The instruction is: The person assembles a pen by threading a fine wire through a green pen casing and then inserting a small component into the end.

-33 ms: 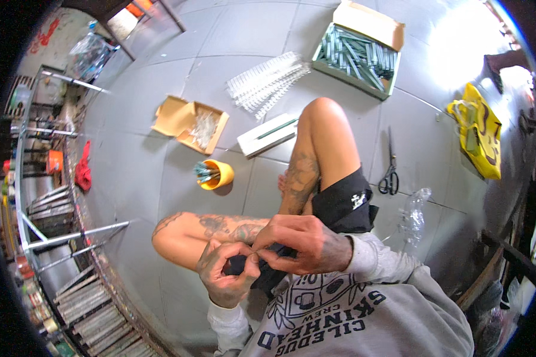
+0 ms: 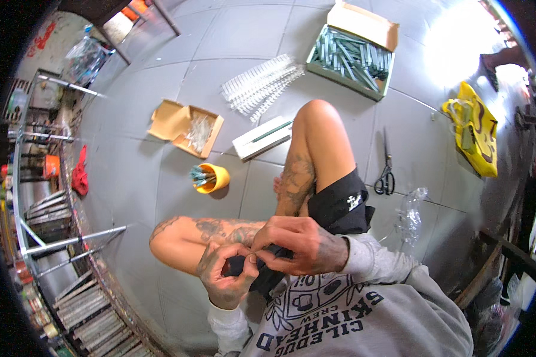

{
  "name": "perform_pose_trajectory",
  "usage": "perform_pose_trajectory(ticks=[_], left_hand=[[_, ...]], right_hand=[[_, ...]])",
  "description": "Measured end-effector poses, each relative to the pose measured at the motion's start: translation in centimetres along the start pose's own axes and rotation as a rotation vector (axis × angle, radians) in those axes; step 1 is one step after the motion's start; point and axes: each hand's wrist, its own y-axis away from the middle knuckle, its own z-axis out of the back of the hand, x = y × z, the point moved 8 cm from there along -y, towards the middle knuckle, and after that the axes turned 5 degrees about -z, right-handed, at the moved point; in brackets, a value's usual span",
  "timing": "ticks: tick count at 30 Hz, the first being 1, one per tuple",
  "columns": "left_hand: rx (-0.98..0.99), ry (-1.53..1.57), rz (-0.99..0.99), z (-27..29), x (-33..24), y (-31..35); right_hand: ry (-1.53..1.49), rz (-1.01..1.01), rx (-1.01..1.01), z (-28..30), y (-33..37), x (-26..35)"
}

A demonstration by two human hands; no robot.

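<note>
left hand point(image 2: 226, 275) and right hand point(image 2: 301, 244) meeting to the near right of the yellow cup point(image 2: 221, 175), their fingers point(image 2: 249, 262) drawn together, though whether they grip anything i cannot tell; open carton point(image 2: 168, 121) of clear pieces point(image 2: 198, 132) just beyond that cup, white box point(image 2: 268, 143) to the cup's right.

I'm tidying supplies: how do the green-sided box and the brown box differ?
Size: the green-sided box looks larger than the brown box.
Contents: the green-sided box holds many green strips; the brown box holds small clear pieces.
Place: the green-sided box sits farther right and farther from the person than the brown box.
Shared: both stand open on the tiled floor.
</note>
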Motion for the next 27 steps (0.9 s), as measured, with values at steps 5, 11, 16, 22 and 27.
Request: perform_pose_trajectory(ticks=[5, 11, 16, 22, 27], left_hand=[[-0.032, 0.257, 0.161, -2.0, 3.3, 1.1], [-0.018, 0.39, 0.204, -3.1, 4.5, 1.3], [-0.031, 0.442, 0.166, -3.6, 4.7, 0.8], [-0.082, 0.505, 0.191, -4.2, 4.7, 0.3], [-0.146, 0.478, 0.127, -5.0, 5.3, 0.7]], right_hand=[[0.008, -0.061, 0.02, 0.5, 0.9, -1.3], [0.064, -0.063, -0.001, 0.7, 1.4, -1.4], [0.07, 0.025, -0.115, 1.1, 1.3, -1.1], [0.3, 0.046, -0.346, 1.5, 1.8, -0.3], [0.333, -0.065, -0.347, 1.4, 2.0, -0.8]])
